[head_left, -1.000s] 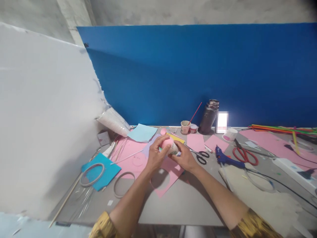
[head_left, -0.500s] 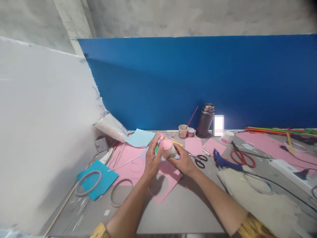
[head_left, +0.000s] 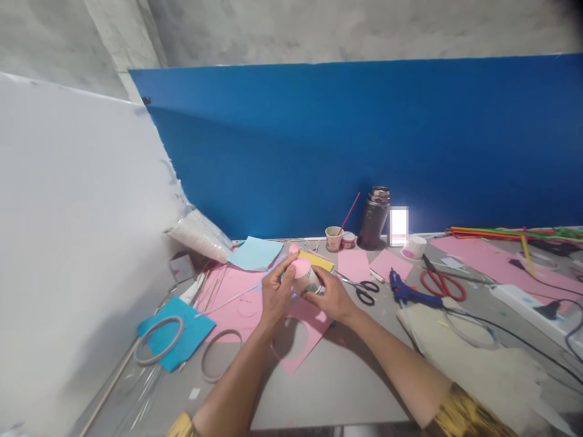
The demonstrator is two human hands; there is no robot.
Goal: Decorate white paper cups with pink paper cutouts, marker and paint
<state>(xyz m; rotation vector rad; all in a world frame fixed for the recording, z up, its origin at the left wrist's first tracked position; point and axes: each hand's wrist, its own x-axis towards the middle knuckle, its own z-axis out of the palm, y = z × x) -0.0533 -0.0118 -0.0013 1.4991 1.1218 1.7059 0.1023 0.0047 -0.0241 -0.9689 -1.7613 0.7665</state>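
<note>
Both hands meet over the middle of the grey table (head_left: 346, 376). Between them is a small paper cup (head_left: 306, 278) turned upside down, with a pink paper disc on its base. My left hand (head_left: 274, 295) wraps its fingers round the cup's left side, thumb near the pink top. My right hand (head_left: 328, 295) grips the cup's lower right side. Under the hands lies a pink paper sheet (head_left: 298, 340) with a round hole cut out of it.
Black-handled scissors (head_left: 364, 290), a blue glue gun (head_left: 410, 294) and red scissors (head_left: 441, 283) lie to the right. A dark flask (head_left: 373, 217) and small paint cups (head_left: 334, 238) stand by the blue board. Wire rings (head_left: 219, 363), a blue sheet (head_left: 177, 331) and sticks lie left.
The left hand's fingers, spread apart half a second ago, have closed round the cup again. The view has shifted slightly; the cup stays between both hands.
</note>
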